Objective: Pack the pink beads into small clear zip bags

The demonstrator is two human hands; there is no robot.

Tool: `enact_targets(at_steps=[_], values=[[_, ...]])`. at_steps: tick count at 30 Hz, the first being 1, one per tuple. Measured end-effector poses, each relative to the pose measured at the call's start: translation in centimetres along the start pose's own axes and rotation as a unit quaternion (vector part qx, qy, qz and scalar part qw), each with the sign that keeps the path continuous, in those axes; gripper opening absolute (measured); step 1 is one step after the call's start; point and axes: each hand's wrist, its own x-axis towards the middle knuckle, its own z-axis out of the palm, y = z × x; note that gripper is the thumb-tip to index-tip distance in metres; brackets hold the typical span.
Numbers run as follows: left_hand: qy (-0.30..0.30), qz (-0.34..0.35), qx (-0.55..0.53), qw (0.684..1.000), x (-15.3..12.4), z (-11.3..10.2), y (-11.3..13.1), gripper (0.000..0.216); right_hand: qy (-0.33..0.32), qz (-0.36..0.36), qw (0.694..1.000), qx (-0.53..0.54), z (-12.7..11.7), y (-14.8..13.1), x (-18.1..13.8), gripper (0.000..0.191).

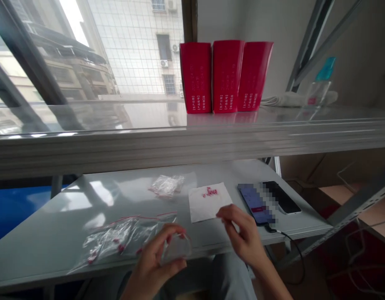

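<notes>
Your table [55, 233] runs wide, with bare room at its left and far side under the shelf [180, 137]. Three red boxes [226, 77] stand on that shelf. Two phones [269, 202] lie near the right edge. A paper [207, 206] carries small pink parts [210, 192]. Your left hand [157, 262] grips a clear bag [176, 248] at the near edge. Your right hand [242, 235] hovers with fingertips pinched together beside the paper; whether they hold anything, you cannot tell.

Three tall red cartons with white print [226, 76], side by side on the upper grey shelf [180, 133]; clear bottle with teal cap [320, 83] at its right end. Two dark phones [269, 202], one cabled, on the grey table [55, 233].
</notes>
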Motion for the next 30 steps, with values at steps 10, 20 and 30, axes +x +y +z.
enact_targets(at_steps=[10,20,30], values=[[0.077,-0.059,-0.166,0.981,6.5,9.1,-2.6,0.048,-0.107,0.096,0.936,-0.322,2.2,10.4,3.1,0.040],[0.065,-0.063,-0.162,0.983,5.6,8.5,-2.5,0.038,-0.090,0.097,0.941,-0.312,1.8,11.6,2.6,0.032],[0.057,-0.058,-0.135,0.987,5.6,8.6,-2.0,0.038,-0.185,0.103,0.910,-0.356,1.7,11.3,4.7,0.028]])
